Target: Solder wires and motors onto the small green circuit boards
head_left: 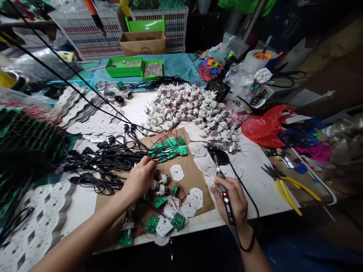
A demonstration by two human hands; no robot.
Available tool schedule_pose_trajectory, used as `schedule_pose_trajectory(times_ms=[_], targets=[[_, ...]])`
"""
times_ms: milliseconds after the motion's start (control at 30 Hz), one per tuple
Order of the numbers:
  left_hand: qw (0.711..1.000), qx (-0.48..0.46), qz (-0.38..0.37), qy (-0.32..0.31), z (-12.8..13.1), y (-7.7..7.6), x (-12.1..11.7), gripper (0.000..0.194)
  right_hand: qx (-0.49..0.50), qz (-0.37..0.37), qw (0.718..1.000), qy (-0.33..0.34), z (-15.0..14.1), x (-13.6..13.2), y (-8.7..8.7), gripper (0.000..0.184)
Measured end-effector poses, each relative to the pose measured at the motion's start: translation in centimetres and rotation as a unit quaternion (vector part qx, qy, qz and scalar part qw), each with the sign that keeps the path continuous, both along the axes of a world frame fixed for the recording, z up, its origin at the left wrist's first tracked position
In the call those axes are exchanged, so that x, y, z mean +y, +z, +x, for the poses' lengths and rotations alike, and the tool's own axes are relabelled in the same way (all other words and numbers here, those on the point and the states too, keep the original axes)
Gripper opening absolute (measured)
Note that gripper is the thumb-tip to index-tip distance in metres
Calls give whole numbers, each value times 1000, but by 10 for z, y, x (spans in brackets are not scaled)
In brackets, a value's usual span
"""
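Observation:
My right hand (234,200) is wrapped round a soldering iron (226,200) with a red light on its handle. The iron's tip points away from me, over the black round stand (219,156) with its metal coil. My left hand (144,173) is curled closed above the cardboard; whatever lies between its fingers is hidden. Close by it are small white motors (161,185), a bundle of black cables (113,160) and a row of green circuit boards (167,147). Nearer me, loose boards (178,221) with red wires lie among white perforated plates (190,206).
A large heap of white motors (184,107) covers the table's middle back. Yellow-handled pliers (283,185) and a red plastic bag (266,126) are at right. Stacked white plates (39,215) line the left. Green trays (123,67) of small metal parts stand behind.

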State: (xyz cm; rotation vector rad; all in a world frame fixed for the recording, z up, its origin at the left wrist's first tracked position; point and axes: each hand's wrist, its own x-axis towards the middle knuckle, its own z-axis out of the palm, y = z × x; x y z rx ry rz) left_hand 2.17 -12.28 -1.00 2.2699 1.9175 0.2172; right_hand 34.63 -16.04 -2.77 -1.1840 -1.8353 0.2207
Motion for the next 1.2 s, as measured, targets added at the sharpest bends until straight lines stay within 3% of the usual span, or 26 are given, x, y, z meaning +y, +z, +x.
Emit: schedule_pose_trajectory(times_ms=[333, 467, 567, 700, 933, 1200], targets=[[992, 37, 108, -50, -9, -10, 18, 19, 7, -39, 997, -63, 35, 0, 9, 19], [979, 100, 154, -85, -8, -7, 19, 27, 42, -45, 995, -83, 41, 6, 5, 16], [976, 154, 123, -92, 0, -2, 18, 30, 94, -78, 986, -115, 43, 16, -5, 15], [982, 183, 45, -31, 14, 2, 15, 30, 173, -125, 967, -142, 45, 29, -15, 22], [997, 57, 50, -33, 14, -4, 6, 38, 53, -35, 989, -130, 49, 34, -3, 15], [985, -127, -59, 102, 10, 7, 13, 36, -12, -10, 995, -100, 49, 33, -4, 13]])
